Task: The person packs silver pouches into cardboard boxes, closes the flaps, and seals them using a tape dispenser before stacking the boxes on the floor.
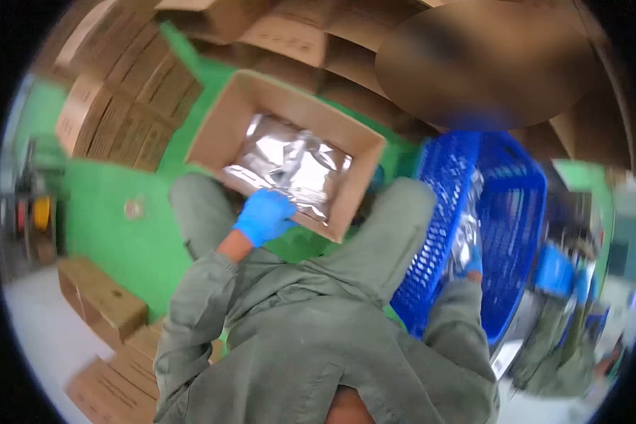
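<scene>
Between my knees stands an open cardboard box (215, 134) with shiny silver foil pouches (293, 159) lying flat inside. My left hand (265, 217), in a blue glove, is closed over the near rim of this box, its fingertips close to the pouches. At my right, a blue plastic basket (512, 212) is tilted beside my leg. My right hand (472, 261), also gloved in blue, reaches into it and grips the lower end of a silver foil pouch (465, 233). The basket and my sleeve partly hide the fingers there.
Stacked cardboard cartons (124, 106) stand at the left, with more along the back. Another open carton (102, 300) lies at lower left on the floor. At the far right, a person in green clothing (562, 353) is partly in view. The floor (120, 219) is green.
</scene>
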